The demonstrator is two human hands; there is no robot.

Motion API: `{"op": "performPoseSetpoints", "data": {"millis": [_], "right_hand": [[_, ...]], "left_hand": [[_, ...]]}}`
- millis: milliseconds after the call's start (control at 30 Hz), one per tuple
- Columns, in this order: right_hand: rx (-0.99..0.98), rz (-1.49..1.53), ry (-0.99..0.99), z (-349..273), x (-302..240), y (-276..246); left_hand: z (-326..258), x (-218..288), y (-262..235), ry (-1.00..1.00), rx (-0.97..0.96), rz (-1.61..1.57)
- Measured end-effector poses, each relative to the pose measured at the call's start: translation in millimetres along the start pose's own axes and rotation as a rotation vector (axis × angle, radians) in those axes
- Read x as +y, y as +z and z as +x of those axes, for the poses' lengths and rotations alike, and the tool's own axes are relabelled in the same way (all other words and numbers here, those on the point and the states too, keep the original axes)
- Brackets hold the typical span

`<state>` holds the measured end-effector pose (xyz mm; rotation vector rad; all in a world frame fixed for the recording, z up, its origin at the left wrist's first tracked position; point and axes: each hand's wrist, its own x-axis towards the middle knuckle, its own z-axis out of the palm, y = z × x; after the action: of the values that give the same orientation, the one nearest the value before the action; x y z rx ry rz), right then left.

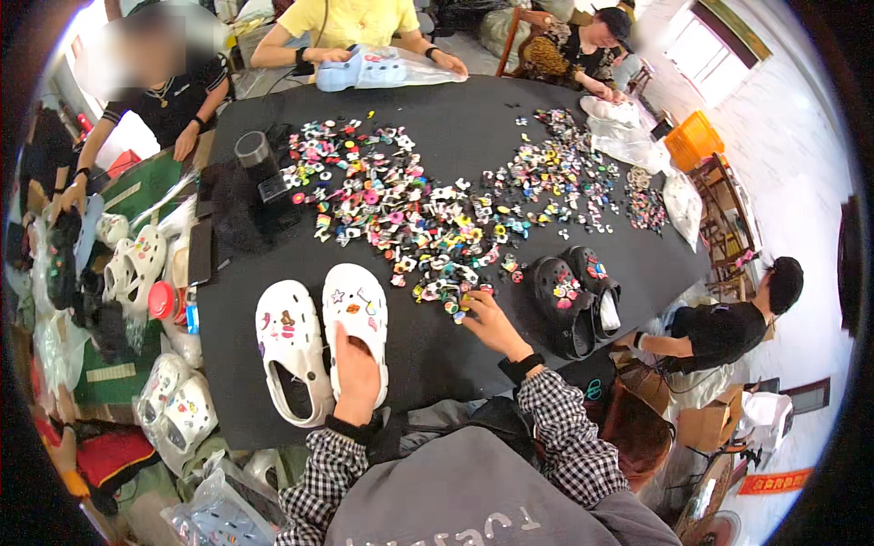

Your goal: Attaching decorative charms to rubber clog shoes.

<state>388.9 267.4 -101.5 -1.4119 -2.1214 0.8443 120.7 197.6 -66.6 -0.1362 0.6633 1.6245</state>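
Two white clogs lie side by side at the near left of the black table, both dotted with colourful charms. My left hand point(357, 371) grips the right-hand white clog point(357, 296), its fingers reaching into the foot opening. The other white clog point(289, 328) rests just to its left, untouched. At the near edge of a large heap of shoe charms point(410, 214), my right hand point(492, 323) has its fingertips bent in a pinch among the small pieces. What they hold is too small to make out. A pair of black clogs point(563, 296) with charms stands to the right of that hand.
A dark cylinder point(253, 150) stands at the table's left. Across the table a person handles a bagged blue clog point(339, 75). Other people sit around the table. A green side table point(105, 364) holds more clogs, and an orange crate point(694, 138) stands beyond the right edge.
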Motion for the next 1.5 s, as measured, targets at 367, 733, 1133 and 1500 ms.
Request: {"op": "performPoseSetpoints", "data": {"millis": [367, 733, 1133, 1500], "right_hand": [[0.162, 0.077, 0.061, 1.5, -7.9, -11.5], [0.371, -0.022, 0.213, 57.6, 39.0, -38.7], [0.196, -0.241, 0.109, 80.4, 45.8, -20.4], [0.048, 1.110, 0.370, 56.0, 22.5, -58.9]], "left_hand": [[0.8, 6.5, -13.5, 0.025, 0.212, 0.009], [-37.8, -6.8, -1.9, 0.167, 0.236, 0.245], [-41.0, -1.6, 5.4, 0.099, 0.165, 0.199], [-37.2, 2.9, -7.9, 0.034, 0.063, 0.059]]}}
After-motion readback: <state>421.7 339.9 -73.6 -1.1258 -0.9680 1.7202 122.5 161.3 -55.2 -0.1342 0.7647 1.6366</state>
